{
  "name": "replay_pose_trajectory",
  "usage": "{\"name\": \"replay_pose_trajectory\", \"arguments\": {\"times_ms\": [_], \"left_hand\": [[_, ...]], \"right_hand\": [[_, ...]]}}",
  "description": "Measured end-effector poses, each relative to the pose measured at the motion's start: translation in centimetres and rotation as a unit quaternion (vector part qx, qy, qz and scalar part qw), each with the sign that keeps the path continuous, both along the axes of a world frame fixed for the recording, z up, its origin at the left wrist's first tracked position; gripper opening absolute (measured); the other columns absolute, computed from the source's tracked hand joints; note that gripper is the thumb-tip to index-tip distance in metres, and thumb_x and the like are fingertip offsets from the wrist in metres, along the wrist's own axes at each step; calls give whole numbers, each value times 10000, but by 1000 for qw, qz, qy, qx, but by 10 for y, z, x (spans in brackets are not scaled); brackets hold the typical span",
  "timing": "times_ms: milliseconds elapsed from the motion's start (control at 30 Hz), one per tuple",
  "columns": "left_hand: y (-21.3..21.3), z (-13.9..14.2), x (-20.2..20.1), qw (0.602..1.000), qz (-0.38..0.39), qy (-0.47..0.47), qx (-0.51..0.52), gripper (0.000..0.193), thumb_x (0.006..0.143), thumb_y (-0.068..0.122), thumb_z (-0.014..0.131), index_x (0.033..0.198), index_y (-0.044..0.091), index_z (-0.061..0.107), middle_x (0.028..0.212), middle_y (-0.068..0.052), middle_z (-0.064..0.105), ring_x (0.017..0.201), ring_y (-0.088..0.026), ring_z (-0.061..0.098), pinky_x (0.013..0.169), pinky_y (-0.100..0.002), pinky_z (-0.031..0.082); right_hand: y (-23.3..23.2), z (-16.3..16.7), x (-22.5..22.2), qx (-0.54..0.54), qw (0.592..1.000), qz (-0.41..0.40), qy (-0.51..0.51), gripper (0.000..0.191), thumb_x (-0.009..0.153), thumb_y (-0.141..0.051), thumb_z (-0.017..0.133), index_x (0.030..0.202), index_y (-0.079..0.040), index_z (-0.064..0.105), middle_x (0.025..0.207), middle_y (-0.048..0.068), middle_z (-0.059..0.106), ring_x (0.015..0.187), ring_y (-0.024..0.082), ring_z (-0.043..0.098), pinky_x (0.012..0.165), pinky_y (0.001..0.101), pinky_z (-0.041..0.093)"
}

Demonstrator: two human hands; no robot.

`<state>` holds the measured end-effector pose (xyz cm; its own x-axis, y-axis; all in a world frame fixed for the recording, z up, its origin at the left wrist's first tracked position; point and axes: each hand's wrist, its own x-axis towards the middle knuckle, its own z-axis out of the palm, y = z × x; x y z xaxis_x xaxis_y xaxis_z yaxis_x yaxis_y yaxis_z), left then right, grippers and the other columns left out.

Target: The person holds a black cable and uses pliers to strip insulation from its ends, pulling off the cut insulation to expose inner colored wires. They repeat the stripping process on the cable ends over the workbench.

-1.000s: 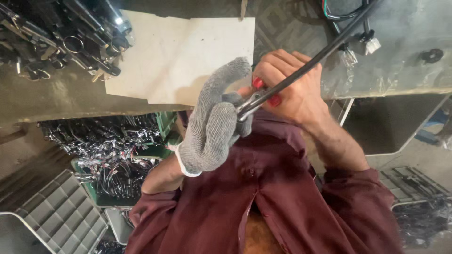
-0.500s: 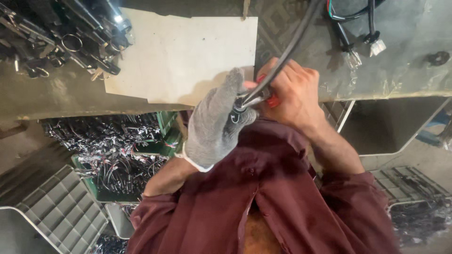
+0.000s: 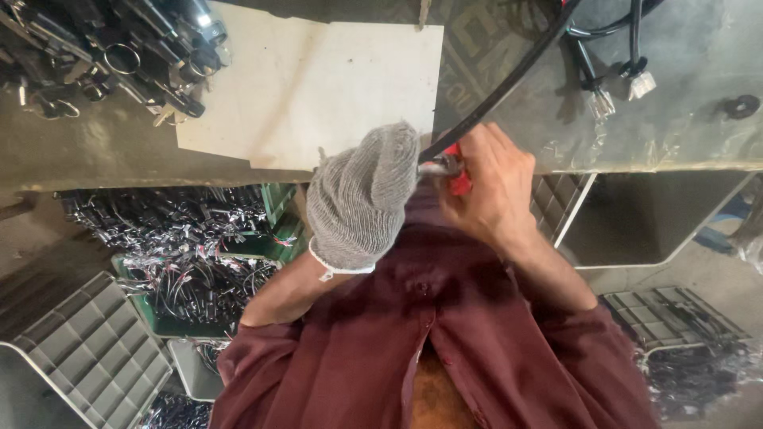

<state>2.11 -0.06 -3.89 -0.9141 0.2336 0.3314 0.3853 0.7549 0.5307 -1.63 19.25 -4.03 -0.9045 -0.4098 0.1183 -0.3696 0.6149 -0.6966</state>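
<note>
Knit-gloved left hand (image 3: 362, 199): fist clamped on black cable (image 3: 509, 79)
Right hand (image 3: 493, 187): bare, closed around red-handled tool (image 3: 455, 171)
Advice: steady cable at 1 o'clock, squeeze squarely

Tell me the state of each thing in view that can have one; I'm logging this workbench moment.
left hand: wears a grey knit glove, closed on the black cable.
right hand: bare, closed on a red-handled tool.
black cable: held taut, runs up across the bench.
red-handled tool: gripped, metal tip at the cable.
white sheet: lies flat on the bench.
green crate: full of wire bundles.
grey tray: compartments bare.
</note>
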Motion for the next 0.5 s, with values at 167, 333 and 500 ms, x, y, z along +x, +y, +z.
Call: {"name": "replay_pose_trajectory", "arguments": {"times_ms": [167, 333, 500], "left_hand": [[-4, 27, -6, 988, -29, -114, 101, 790, 1030, 179, 767, 1619, 51, 255, 1229, -92, 664, 937, -296, 651, 786, -410, 523], [-20, 45, -12, 841, -178, -359, 364, 651, 1057, 204, 718, 1594, 67, 375, 1054, -27, 668, 884, -130, 691, 853, -286, 593], [-21, 48, -8, 852, -145, -365, 346, 684, 1042, 207, 728, 1636, 156, 393, 1040, -30, 672, 838, -106, 666, 840, -267, 589]], "right_hand": [[-8, -4, -5, 69, 996, -48, 32, 264, 820, -151, 795, 927, -58, 573, 814, 86, 602, 743, 298, 617, 627, 415, 460], [5, -45, -30, -23, 983, 39, 178, 484, 911, -349, 922, 807, -55, 552, 811, 79, 606, 700, 247, 580, 603, 363, 446], [12, -45, -41, -59, 989, 105, 87, 475, 871, -268, 967, 783, -61, 548, 780, 60, 573, 709, 227, 574, 630, 364, 463]]}}
